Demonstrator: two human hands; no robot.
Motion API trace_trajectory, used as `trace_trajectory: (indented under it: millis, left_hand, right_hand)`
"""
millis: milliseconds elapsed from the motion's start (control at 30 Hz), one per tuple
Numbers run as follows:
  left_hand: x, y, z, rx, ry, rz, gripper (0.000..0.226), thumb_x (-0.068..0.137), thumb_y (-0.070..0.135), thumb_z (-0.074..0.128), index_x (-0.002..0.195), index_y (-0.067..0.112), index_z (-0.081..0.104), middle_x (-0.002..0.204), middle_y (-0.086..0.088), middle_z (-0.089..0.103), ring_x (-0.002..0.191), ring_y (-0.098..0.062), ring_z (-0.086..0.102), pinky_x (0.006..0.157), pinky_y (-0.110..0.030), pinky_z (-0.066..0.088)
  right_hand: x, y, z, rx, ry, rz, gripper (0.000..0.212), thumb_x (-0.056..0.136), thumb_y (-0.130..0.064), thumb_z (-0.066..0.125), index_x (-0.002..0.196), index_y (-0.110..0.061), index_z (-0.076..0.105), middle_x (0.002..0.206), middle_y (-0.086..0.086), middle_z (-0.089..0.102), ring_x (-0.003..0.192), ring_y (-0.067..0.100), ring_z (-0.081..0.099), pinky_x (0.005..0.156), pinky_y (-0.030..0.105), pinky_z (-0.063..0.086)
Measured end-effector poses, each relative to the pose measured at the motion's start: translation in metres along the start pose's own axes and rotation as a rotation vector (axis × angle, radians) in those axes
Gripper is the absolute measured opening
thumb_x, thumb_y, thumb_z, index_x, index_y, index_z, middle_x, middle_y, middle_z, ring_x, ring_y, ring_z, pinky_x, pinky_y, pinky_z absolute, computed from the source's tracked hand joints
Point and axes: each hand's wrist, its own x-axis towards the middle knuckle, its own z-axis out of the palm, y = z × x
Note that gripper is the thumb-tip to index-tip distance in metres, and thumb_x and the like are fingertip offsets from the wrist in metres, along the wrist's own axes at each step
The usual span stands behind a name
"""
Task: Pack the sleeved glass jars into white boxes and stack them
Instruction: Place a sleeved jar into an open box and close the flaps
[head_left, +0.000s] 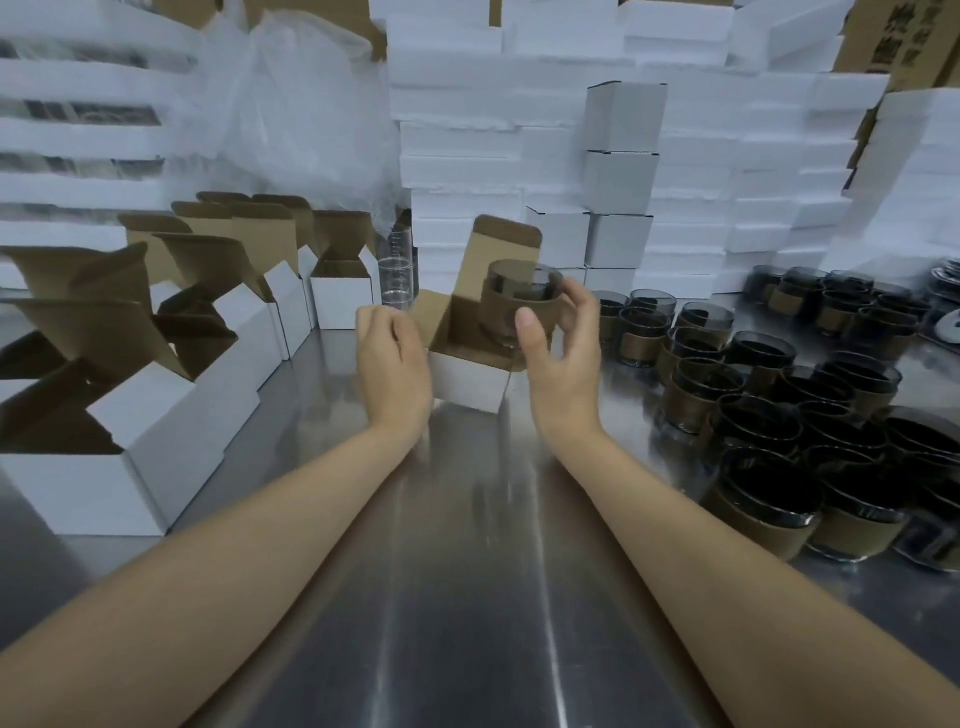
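Our right grip (558, 353) clamps a sleeved jar (511, 306), left grip (395, 364) holds the white box (467, 384); steel worktop (467, 597) underneath, foam slabs (467, 130) beyond.

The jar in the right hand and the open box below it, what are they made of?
The jar looks like dark smoked glass, see-through at the rim, in a matte brown sleeve, maybe card. The box looks like cardboard: white outside, plain brown inside.

Fingertips of left hand (395, 364) out of sight against open box (467, 387).
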Motion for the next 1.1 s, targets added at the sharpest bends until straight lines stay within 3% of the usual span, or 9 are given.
trace_trajectory:
  millis: [100,200,400,600,700,800,867,967,1100]
  left_hand:
    - [0.000,0.001,0.001,-0.076,-0.028,-0.019,0.029,0.099,0.005,0.033,0.072,0.009,0.044,0.089,-0.007,0.041,0.067,0.001,0.041,0.063,-0.007,0.033]
    - [0.003,0.000,0.001,-0.159,-0.014,-0.142,0.030,0.097,0.005,0.035,0.069,0.012,0.042,0.086,-0.002,0.042,0.064,0.002,0.041,0.061,-0.007,0.034]
    - [0.002,0.000,0.002,-0.293,-0.103,-0.210,0.022,0.098,0.010,0.036,0.085,0.005,0.054,0.080,-0.006,0.048,0.071,-0.011,0.043,0.062,-0.017,0.035]
    - [-0.001,-0.001,0.003,-0.294,-0.142,-0.229,0.032,0.101,0.021,0.036,0.069,0.020,0.041,0.072,0.002,0.041,0.067,-0.010,0.039,0.059,-0.015,0.034]
    - [0.002,-0.002,0.004,-0.307,-0.148,-0.298,0.034,0.100,0.023,0.034,0.067,0.020,0.038,0.071,-0.001,0.040,0.071,-0.017,0.039,0.065,-0.029,0.033]
    - [0.005,-0.002,0.004,-0.307,-0.135,-0.347,0.034,0.099,0.022,0.033,0.066,0.019,0.036,0.068,-0.001,0.039,0.070,-0.018,0.038,0.066,-0.031,0.031]
    - [0.004,-0.003,0.004,-0.304,-0.134,-0.325,0.035,0.099,0.022,0.034,0.065,0.019,0.038,0.068,0.000,0.041,0.069,-0.016,0.038,0.064,-0.032,0.031]
    - [0.000,-0.003,0.004,-0.297,-0.158,-0.189,0.034,0.098,0.019,0.036,0.065,0.020,0.037,0.068,0.001,0.038,0.066,-0.012,0.035,0.061,-0.029,0.030]
    - [-0.002,-0.003,0.003,-0.259,-0.194,-0.045,0.033,0.093,0.020,0.037,0.061,0.022,0.030,0.061,0.009,0.031,0.055,-0.001,0.029,0.053,-0.019,0.026]
  right_hand:
    - [0.000,0.006,0.001,-0.087,-0.100,0.074,0.046,0.080,-0.035,0.062,0.121,-0.027,0.041,0.126,0.008,0.057,0.116,0.008,0.056,0.097,0.022,0.045]
    - [0.002,0.009,-0.001,-0.131,-0.165,0.097,0.044,0.083,-0.029,0.063,0.123,-0.025,0.045,0.124,0.003,0.060,0.113,-0.001,0.055,0.092,0.010,0.042]
    - [0.003,0.010,-0.003,-0.417,-0.387,0.043,0.026,0.092,-0.025,0.061,0.118,-0.020,0.064,0.120,-0.008,0.055,0.118,0.008,0.045,0.101,0.018,0.036]
    - [0.001,0.007,0.001,-0.486,-0.301,-0.071,0.018,0.091,-0.020,0.058,0.096,-0.012,0.074,0.084,-0.013,0.050,0.103,0.015,0.044,0.086,0.004,0.028]
    - [0.002,0.003,0.007,-0.576,-0.223,-0.109,0.015,0.088,-0.014,0.063,0.075,-0.010,0.069,0.071,-0.018,0.044,0.093,0.016,0.048,0.075,0.012,0.035]
    - [0.008,-0.008,0.010,-0.857,-0.246,-0.104,0.036,0.089,-0.027,0.056,0.056,-0.018,0.046,0.063,-0.009,0.043,0.086,0.022,0.050,0.066,0.030,0.037]
    - [0.019,-0.019,0.012,-1.075,-0.325,-0.034,0.044,0.090,-0.044,0.052,0.054,-0.018,0.050,0.063,0.001,0.052,0.083,0.027,0.051,0.084,0.036,0.042]
    - [0.031,-0.034,0.019,-1.315,-0.435,0.114,0.061,0.078,-0.075,0.050,0.064,-0.016,0.054,0.088,0.007,0.067,0.097,0.028,0.057,0.107,0.048,0.032]
    - [0.036,-0.042,0.023,-1.363,-0.478,0.210,0.059,0.074,-0.073,0.056,0.067,-0.017,0.040,0.097,0.005,0.062,0.111,0.029,0.055,0.105,0.050,0.033]
